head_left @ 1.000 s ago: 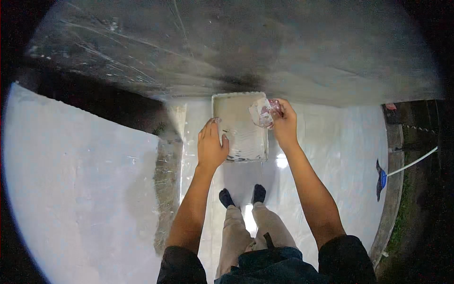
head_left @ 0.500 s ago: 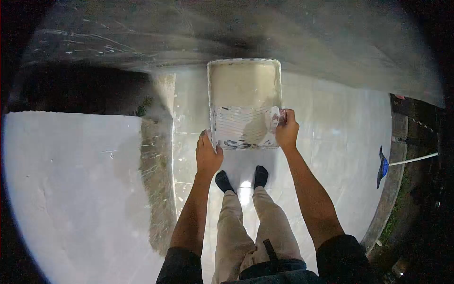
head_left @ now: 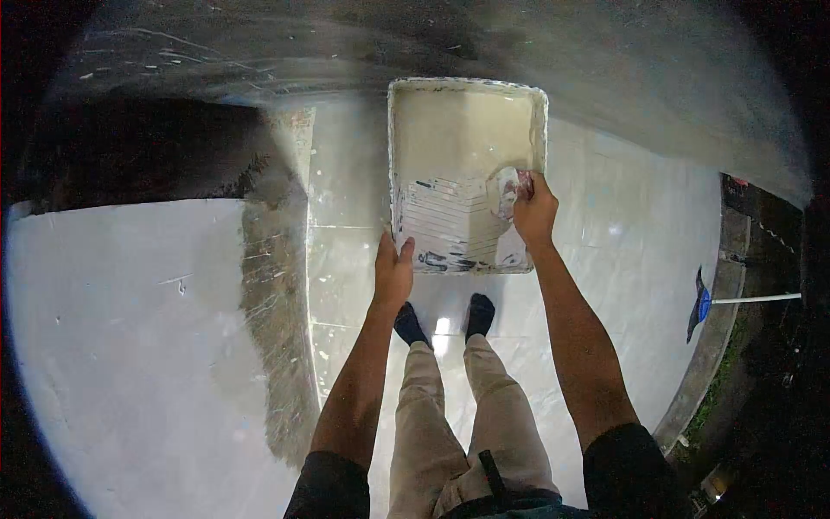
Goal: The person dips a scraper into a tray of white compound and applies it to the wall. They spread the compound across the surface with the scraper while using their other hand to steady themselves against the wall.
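In front of me, above my feet, is a rectangular paint tray with a paint-crusted rim. Pale paint covers its far part, and the near part is ribbed and smeared white. At the near left side my left hand clasps the rim, thumb over the inside. My right hand is closed at the right rim around the dark reddish handle of what looks like a paintbrush, thickly coated in white. Its head lies over the ribbed slope. Whether the right fingers also grip the rim is hidden.
Light floor tiles lie under my socked feet. To the left is a white surface with a rough brownish edge. A blue-headed tool with a white pole lies at right, by a curb. A grey wall spans the top.
The tray looks larger and sits slightly farther up and right in view. My left thumb has shifted from the near corner onto the inside of the left rim. The right hand still holds the brush.
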The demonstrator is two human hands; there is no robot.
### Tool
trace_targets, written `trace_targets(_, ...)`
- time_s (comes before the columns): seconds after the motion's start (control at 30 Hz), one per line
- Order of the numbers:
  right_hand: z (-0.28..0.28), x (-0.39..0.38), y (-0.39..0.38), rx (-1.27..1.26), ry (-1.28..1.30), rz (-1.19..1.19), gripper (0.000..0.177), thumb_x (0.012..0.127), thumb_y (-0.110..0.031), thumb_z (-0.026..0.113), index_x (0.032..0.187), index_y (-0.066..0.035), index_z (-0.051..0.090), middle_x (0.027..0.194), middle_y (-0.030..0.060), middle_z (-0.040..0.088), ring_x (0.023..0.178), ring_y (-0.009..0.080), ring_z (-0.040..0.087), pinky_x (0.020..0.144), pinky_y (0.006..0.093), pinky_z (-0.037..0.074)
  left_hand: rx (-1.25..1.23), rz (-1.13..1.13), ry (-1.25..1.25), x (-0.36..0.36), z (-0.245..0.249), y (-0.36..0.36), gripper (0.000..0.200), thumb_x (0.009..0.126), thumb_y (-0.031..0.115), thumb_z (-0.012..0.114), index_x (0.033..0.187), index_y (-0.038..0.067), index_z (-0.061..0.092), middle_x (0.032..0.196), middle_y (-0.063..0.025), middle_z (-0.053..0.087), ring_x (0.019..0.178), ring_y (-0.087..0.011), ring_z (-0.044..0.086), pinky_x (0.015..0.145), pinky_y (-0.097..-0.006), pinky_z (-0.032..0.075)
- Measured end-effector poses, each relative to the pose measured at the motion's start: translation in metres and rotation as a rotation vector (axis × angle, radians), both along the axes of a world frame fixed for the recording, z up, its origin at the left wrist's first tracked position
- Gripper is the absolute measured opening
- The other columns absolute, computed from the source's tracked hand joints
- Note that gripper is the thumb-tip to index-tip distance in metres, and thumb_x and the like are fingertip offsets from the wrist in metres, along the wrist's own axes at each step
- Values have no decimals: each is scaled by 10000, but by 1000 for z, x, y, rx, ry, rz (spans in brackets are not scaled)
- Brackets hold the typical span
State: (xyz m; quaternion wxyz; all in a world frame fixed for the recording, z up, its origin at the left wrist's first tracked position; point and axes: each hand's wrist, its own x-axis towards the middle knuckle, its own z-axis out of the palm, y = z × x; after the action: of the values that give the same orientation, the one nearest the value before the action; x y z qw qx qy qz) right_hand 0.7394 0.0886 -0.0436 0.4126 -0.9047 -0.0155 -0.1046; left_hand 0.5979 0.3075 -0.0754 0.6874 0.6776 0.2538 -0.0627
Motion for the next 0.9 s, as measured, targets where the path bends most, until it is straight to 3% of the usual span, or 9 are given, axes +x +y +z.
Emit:
trace_targets(0.1,-24,9,6,4,-44,51,275,806,48,563,1074,7,609,874,209,686,816,359,687,715,397,533,24,79,9,-8,-10,-2,565,1000,179,432,1470,-54,226,1443,-204,400,1344,-257,363,1106,-342,285)
trace_targets(0.2,2,10,30,-27,156,85,281,810,16,597,1090,1,616,894,216,684,845,333,692,738,382,533,-68,48,-55,-5,28,-6,558,1004,212,414,1466,-52,246,1446,-203,399,1341,-258,370,1117,-335,263)
trace_targets(0.27,1,18,38,-9,141,171,285,813,12,601,1096,-10,619,915,210,686,855,324,693,745,375,533,21,51,-60,-8,13,-4,558,1005,227,408,1463,-53,257,1456,-220,383,1352,-275,363,1128,-340,247)
trace_targets(0.37,25,24,54,47,128,323,291,817,15,602,1103,-32,624,955,194,691,875,314,693,757,365,535,104,-6,34,-6,37,3,557,1006,240,406,1457,-56,266,1466,-230,369,1367,-294,350,1132,-347,245)
trace_targets(0.43,25,25,64,82,135,393,295,818,23,599,1104,-44,627,973,185,692,884,313,693,762,361,537,57,21,85,-5,48,4,524,999,281,451,1389,-60,373,1357,-247,489,1238,-332,490,1036,-381,368)
trace_targets(0.57,22,30,75,60,76,533,328,801,60,589,1113,-32,622,971,184,691,869,309,686,764,350,534,235,-23,-65,-18,5,7,531,1000,320,431,1398,-29,382,1328,-248,514,1228,-333,501,1006,-370,393)
trace_targets(0.67,21,34,80,-34,71,509,316,794,48,604,1101,-28,621,963,189,690,871,314,684,766,361,534,168,-3,81,-27,-7,5,574,992,354,437,1427,-6,337,1382,-215,472,1248,-319,476,1012,-407,388)
trace_targets(0.73,19,37,80,-72,91,495,284,796,12,627,1074,-42,626,977,182,693,908,327,686,779,391,542,-310,234,293,-28,10,-4,674,986,493,407,1486,65,265,1478,-135,378,1291,-327,430,1097,-460,294)
trace_targets(0.9,14,34,85,-17,69,509,315,787,-19,653,1100,-42,626,923,204,687,843,345,684,737,414,537,-507,274,235,-28,-5,-5,727,955,582,415,1489,113,265,1480,-105,362,1265,-327,452,1073,-505,313)
